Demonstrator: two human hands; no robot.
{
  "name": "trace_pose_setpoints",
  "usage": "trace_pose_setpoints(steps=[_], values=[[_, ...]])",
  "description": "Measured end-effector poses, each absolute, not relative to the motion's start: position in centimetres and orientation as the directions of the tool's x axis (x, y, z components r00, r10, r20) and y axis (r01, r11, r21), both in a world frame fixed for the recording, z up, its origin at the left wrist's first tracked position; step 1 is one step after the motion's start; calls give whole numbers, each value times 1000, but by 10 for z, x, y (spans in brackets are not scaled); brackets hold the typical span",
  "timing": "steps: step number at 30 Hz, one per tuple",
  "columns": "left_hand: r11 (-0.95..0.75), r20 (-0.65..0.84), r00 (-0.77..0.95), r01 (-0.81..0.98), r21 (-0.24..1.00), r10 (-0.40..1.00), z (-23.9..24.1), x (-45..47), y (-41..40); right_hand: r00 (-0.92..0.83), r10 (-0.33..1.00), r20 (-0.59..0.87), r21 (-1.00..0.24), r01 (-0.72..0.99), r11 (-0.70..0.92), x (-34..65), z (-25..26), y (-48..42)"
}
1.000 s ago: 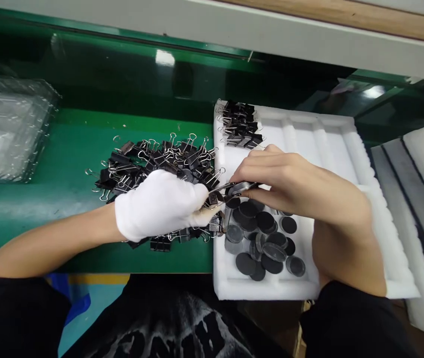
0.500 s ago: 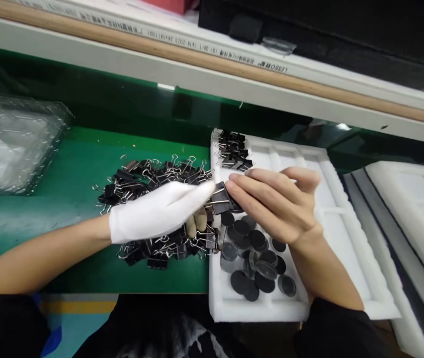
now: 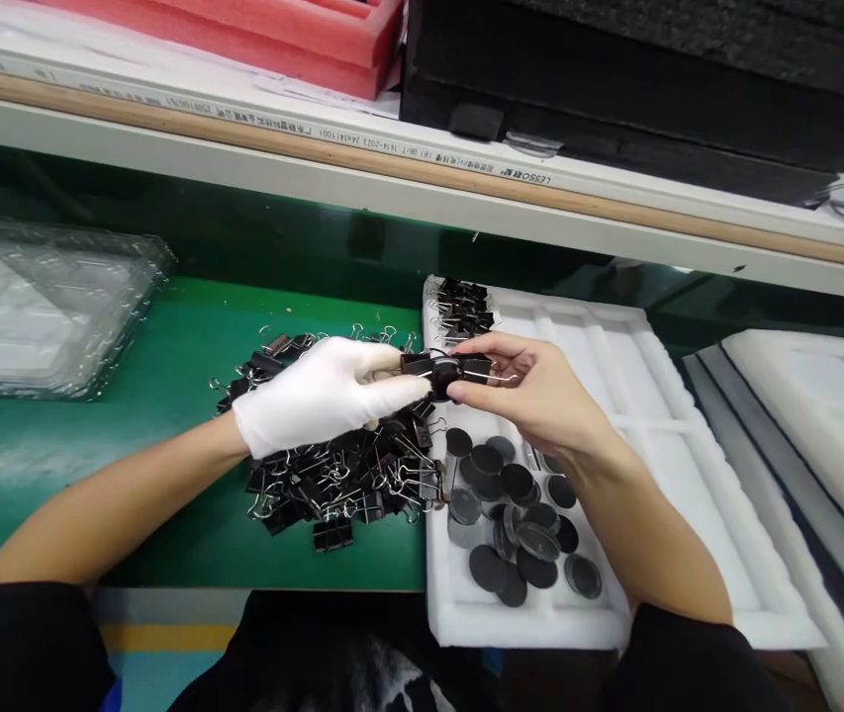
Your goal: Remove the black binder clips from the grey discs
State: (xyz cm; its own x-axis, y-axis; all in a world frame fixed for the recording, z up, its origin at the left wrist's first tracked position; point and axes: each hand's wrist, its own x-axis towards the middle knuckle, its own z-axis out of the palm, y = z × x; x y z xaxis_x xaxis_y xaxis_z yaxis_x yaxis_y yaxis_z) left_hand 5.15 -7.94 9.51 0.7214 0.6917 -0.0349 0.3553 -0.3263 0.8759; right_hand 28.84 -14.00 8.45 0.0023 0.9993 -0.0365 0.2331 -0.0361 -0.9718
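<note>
My left hand [image 3: 332,391], in a white glove with fingertips of another colour, pinches a black binder clip [image 3: 416,364] at the edge of a dark round disc [image 3: 445,378]. Bare, my right hand [image 3: 532,391] grips this disc between thumb and fingers. A second binder clip [image 3: 475,368] sits on the disc's right side, its wire handle pointing toward my right palm. Below my left hand spreads a pile of binder clips [image 3: 347,475]. Several loose dark discs [image 3: 517,534] lie in the near-left part of a white foam tray [image 3: 525,628].
More binder clips [image 3: 462,307] cluster in the tray's far-left corner. Clear plastic trays [image 3: 36,307] lie at the left. Other white foam trays [image 3: 822,396] stand at the right. A shelf edge [image 3: 318,138] crosses behind, bearing a red foam box [image 3: 280,44] and a black box [image 3: 614,99].
Both hands have turned the held disc and clips, and my right palm now faces more inward. The left thumb has lowered across the clip. The view has tilted up slightly.
</note>
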Motion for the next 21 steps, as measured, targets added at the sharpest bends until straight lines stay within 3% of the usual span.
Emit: trace_pose_setpoints(steps=[16, 21], values=[[-512, -12, 794, 404, 758, 608, 98, 46, -74, 31, 997, 76, -973, 221, 67, 276, 77, -145], [-540, 36, 741, 455, 708, 671, 93, 47, -72, -46, 992, 117, -906, 405, 125, 299, 91, -137]])
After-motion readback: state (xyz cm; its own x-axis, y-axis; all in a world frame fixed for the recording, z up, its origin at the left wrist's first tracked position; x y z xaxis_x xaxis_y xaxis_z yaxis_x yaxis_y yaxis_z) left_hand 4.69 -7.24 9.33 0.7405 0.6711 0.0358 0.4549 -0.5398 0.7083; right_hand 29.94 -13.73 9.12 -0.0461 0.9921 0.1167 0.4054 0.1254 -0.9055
